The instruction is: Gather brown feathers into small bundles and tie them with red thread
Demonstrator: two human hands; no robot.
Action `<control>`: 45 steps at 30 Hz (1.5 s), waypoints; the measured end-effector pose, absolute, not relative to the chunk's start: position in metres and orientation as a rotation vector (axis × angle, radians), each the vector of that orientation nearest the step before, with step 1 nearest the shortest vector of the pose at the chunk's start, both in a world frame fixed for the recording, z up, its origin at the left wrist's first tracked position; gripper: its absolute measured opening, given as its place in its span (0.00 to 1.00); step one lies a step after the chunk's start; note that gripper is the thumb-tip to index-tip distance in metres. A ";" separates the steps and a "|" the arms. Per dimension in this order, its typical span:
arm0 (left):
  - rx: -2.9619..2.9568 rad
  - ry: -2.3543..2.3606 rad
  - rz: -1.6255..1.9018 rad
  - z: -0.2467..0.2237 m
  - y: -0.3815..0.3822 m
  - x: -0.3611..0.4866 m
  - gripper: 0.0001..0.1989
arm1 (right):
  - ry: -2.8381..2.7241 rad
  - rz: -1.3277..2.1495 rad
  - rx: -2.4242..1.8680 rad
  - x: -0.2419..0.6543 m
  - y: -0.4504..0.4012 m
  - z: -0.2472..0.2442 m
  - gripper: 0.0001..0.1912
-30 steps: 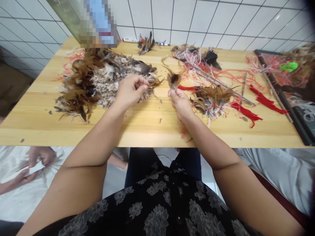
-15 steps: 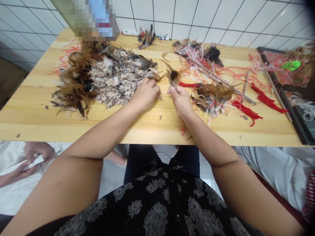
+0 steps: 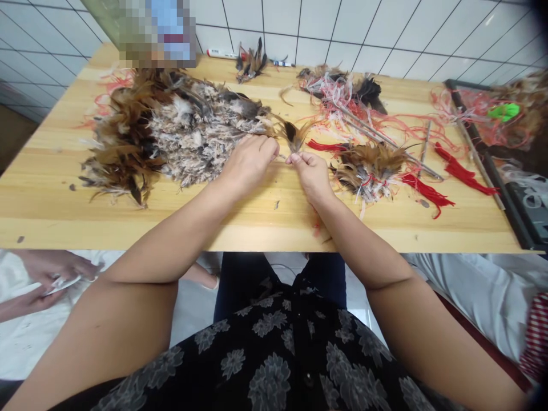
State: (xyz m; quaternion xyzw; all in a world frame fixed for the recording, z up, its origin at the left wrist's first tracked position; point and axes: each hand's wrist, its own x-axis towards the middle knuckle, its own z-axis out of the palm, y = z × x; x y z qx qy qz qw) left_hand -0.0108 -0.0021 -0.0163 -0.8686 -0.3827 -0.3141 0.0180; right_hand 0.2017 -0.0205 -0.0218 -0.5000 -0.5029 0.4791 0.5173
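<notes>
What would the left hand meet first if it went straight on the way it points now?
Most likely the small feather bunch pinched in the right hand, just beyond the fingertips of the left hand, though depth is hard to judge from this single view.

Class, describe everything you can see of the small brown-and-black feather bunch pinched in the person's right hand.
The small brown-and-black feather bunch fans out from a narrow, paler base, with wispy tan-brown edges around a dark middle. The bare right hand pinches its base between thumb and fingers, tips pointing away from the person. It shows over the pale, wood-grained table. The bare left hand is close beside it; whether they touch is unclear.
</notes>
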 end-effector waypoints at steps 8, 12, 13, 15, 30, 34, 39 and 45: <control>-2.850 -1.188 -1.152 -0.002 -0.009 -0.010 0.13 | -1.185 1.269 -1.073 0.204 -0.017 -0.027 0.12; -2.887 -1.374 -1.103 0.007 -0.014 -0.008 0.11 | -1.191 1.305 -1.088 0.202 -0.021 -0.021 0.15; -2.892 -1.400 -1.098 0.008 -0.015 -0.008 0.11 | -1.201 1.310 -1.102 0.201 -0.021 -0.019 0.15; -2.897 -1.416 -1.094 0.008 -0.016 -0.006 0.12 | -1.223 1.314 -1.118 0.201 -0.022 -0.016 0.17; -2.883 -1.366 -1.008 0.011 -0.021 0.001 0.12 | -1.358 1.336 -1.044 0.202 -0.021 -0.018 0.17; -2.648 -1.355 -1.121 0.023 -0.028 -0.003 0.13 | -1.329 1.294 -1.144 0.201 -0.022 -0.015 0.17; -2.644 -1.503 -1.240 0.019 -0.025 -0.012 0.10 | -1.231 1.274 -1.076 0.205 -0.019 -0.021 0.19; -2.941 -1.625 -1.484 -0.005 -0.009 0.000 0.04 | -1.270 1.332 -0.959 0.201 -0.020 -0.030 0.23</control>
